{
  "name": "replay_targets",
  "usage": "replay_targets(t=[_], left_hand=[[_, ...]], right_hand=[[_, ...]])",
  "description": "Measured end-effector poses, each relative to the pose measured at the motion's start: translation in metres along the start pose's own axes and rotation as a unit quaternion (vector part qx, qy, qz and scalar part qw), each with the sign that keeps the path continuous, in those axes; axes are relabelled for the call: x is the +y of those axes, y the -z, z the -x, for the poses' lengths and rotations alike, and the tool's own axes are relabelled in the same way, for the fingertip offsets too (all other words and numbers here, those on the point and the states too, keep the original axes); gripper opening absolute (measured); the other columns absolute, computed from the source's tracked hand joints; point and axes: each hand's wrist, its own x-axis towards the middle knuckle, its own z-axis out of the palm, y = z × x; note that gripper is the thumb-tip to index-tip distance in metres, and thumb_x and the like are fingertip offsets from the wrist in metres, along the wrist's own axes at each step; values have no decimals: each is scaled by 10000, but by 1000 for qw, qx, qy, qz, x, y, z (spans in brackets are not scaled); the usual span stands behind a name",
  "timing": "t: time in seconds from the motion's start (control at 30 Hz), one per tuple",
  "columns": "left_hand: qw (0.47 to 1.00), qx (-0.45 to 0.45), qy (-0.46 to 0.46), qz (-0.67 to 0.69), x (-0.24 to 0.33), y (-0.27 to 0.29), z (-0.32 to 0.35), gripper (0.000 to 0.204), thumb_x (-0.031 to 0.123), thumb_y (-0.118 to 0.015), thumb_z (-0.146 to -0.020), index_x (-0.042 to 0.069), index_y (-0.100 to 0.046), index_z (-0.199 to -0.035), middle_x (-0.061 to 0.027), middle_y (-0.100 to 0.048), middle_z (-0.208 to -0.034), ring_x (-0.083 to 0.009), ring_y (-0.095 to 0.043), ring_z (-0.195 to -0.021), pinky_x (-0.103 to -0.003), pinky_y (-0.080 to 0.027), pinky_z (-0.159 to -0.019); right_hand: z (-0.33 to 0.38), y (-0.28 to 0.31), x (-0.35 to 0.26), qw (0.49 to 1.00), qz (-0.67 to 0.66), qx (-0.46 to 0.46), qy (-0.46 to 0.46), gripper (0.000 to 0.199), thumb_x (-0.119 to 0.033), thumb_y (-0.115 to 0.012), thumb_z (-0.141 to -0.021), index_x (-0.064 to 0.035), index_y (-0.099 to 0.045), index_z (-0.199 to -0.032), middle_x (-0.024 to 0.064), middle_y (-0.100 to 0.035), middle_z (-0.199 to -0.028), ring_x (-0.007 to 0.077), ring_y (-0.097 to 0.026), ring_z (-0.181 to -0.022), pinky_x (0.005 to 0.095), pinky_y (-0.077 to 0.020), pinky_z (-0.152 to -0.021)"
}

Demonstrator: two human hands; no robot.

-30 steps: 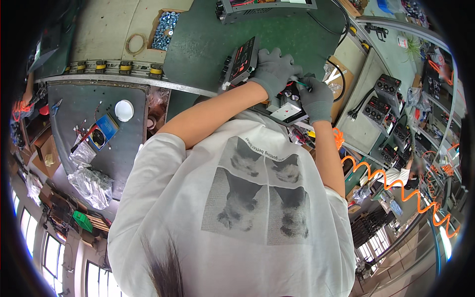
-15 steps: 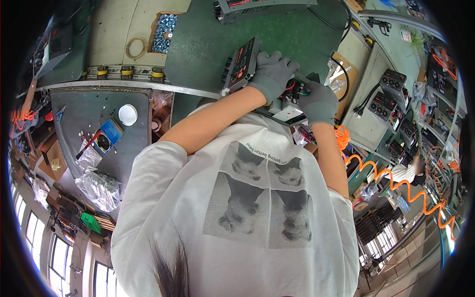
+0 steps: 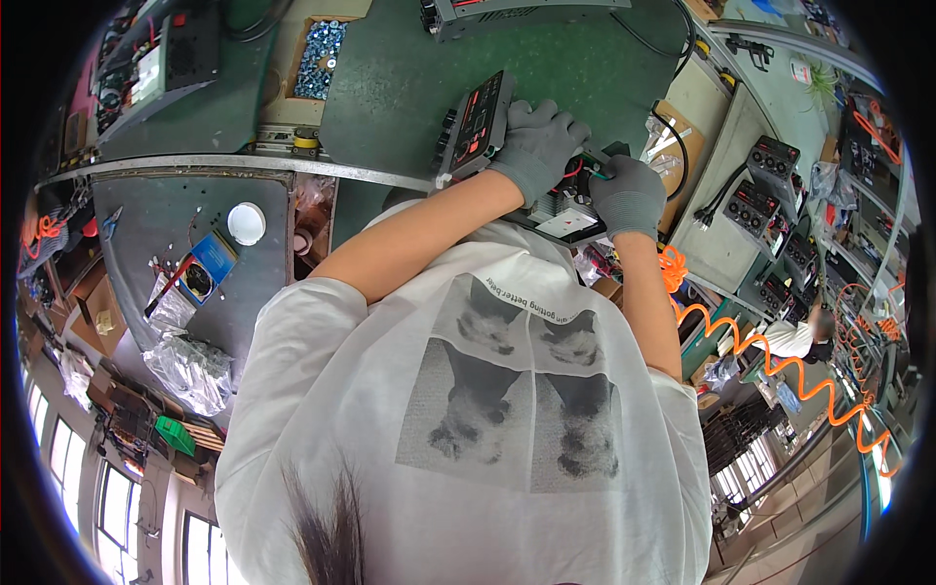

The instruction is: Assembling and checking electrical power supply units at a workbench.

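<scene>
A black electronic unit (image 3: pixel 475 125) with a red-buttoned front panel lies on the green bench mat (image 3: pixel 390 88), its casing open toward me. My left hand (image 3: pixel 538 146), in a grey glove, rests on top of the unit and clasps it just behind the panel. My right hand (image 3: pixel 629 198), also in a grey glove, is at the unit's open right side. Its fingers are pinched on thin red and green wires (image 3: pixel 588 173) coming out of the inside. A white label (image 3: pixel 573 224) shows on the unit below my hands.
A tray of small screws (image 3: pixel 324 54) sits far left on the bench and another grey unit (image 3: pixel 526 14) at its far edge. On the left side table lie a white lid (image 3: pixel 246 223), a blue packet (image 3: pixel 207 273) and plastic bags (image 3: pixel 190 370). Right: similar units (image 3: pixel 770 168), an orange coiled hose (image 3: pixel 770 366), another person (image 3: pixel 799 336).
Both hands stay on the unit in nearly the same spots. The view has shifted slightly, and my right hand has edged closer to the wires.
</scene>
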Motion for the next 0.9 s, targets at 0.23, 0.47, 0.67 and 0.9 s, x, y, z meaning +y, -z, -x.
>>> replay_targets(t=[0.23,0.47,0.67,0.9], left_hand=[[999,21,-6,33,-2,-5,0,270,244,-626,-825,271,-632,-1093,52,-622,-997,-172,-521,-1002,-446,-324,-819],[999,19,-22,18,28,-17,-1,209,270,-586,-858,264,-628,-1063,56,-616,-954,-169,-521,-979,-442,-326,-812],[999,13,-21,23,44,-22,-3,223,280,-595,-844,267,-629,-1064,64,-608,-929,-163,-529,-955,-428,-320,-794],[999,34,-19,25,50,-24,-5,181,295,-600,-851,269,-646,-1024,81,-610,-889,-157,-538,-923,-422,-317,-787]], right_hand=[[6,-14,11,998,-42,35,-24,202,-276,-659,-774,-158,-752,-908,139,-707,-834,346,-685,-821,421,-544,-739],[18,-20,32,997,-27,62,-29,164,-243,-639,-775,-144,-746,-852,148,-697,-806,361,-676,-791,436,-540,-707],[18,-32,50,993,-35,88,-69,130,-214,-650,-736,-134,-731,-799,166,-678,-761,375,-668,-749,445,-535,-677],[23,-40,64,989,-51,137,-26,110,-216,-701,-707,-129,-721,-772,144,-670,-736,353,-655,-711,434,-521,-641]])
